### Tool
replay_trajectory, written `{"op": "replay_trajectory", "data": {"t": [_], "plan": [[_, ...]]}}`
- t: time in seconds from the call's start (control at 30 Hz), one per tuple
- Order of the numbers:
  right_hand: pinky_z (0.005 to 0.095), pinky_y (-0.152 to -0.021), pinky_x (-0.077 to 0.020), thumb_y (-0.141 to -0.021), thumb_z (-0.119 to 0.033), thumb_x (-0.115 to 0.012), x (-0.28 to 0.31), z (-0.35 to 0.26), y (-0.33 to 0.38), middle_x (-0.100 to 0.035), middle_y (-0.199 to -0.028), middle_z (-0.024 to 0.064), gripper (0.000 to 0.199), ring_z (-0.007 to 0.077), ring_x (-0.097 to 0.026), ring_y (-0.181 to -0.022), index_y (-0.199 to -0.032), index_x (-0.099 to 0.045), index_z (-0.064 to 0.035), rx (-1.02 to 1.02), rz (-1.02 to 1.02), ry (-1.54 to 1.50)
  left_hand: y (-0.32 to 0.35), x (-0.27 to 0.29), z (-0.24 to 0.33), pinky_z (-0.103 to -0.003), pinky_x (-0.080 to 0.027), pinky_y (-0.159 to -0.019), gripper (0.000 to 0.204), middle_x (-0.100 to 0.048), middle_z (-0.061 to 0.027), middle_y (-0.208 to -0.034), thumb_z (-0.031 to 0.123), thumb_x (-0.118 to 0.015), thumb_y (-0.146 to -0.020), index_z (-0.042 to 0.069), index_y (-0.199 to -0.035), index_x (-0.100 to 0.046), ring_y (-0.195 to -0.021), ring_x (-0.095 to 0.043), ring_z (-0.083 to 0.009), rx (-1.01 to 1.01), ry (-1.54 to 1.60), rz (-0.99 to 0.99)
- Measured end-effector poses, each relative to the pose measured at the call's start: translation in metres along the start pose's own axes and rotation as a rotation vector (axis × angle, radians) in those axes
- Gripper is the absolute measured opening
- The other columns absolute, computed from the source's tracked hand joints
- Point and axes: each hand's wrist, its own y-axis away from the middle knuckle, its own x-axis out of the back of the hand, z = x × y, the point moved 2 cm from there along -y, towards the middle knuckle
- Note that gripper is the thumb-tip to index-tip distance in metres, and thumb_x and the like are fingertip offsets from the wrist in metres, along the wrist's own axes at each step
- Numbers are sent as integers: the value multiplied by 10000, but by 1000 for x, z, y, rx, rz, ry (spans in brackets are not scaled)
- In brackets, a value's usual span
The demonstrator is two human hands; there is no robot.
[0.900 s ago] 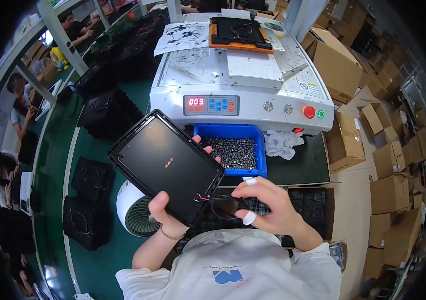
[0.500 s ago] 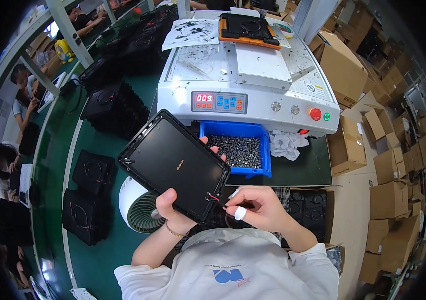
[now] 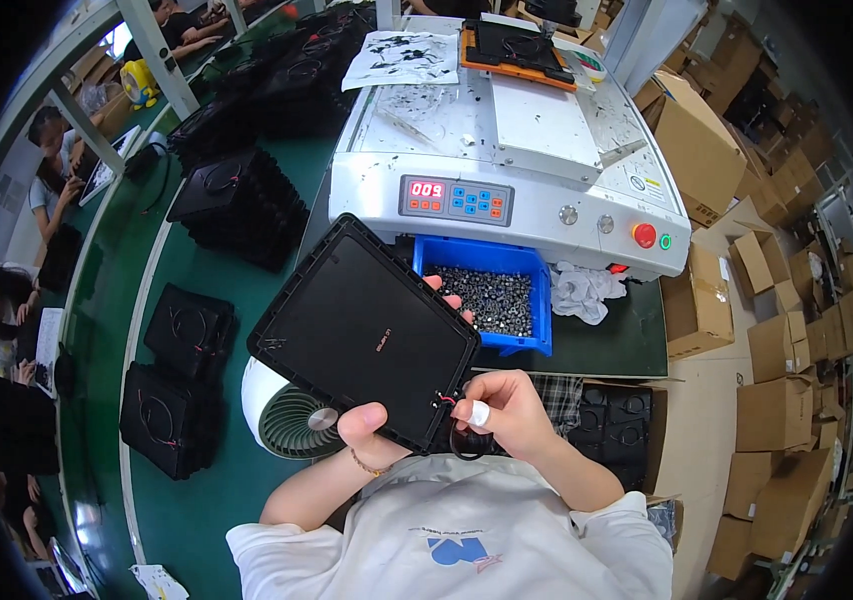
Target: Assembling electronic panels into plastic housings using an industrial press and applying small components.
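Head view showed the left hand point(image 3: 372, 425) gripping the near edge of a black rectangular panel point(image 3: 362, 330), thumb on top, tilted above a small white fan point(image 3: 292, 420). The right hand point(image 3: 502, 410), one fingertip taped, pinched thin red and black wires point(image 3: 447, 400) at the panel's near right corner. Judging by this, the wiring seemed underway, not finished. A dark ring below the right hand was hard to identify; the panel's underside stayed hidden.
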Motion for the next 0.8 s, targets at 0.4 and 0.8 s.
{"op": "replay_trajectory", "data": {"t": [0.4, 0.8], "plan": [[224, -707, -495, -807, -5, -716, -3, 6, -6, -681, -835, 44, 46, 77, -614, -750, -814, -675, 14, 106, 3, -102, 5, -4, -1, -519, -299, -1134, 1024, -332, -189, -1443, 509, -607, -658, -3, -1464, -236, -1322, -394, -330, 50, 7, 45], [206, -595, -454, -770, -57, -739, 4, 12, -17, -656, -754, 46, 106, 78, -574, -643, -753, -649, -3, 83, -44, -257, 2, 0, 3, -477, -333, -1120, 1060, -334, -185, -1450, 544, -586, -642, -25, -1461, -226, -1327, -393, -325, 84, 67, 65]]}}
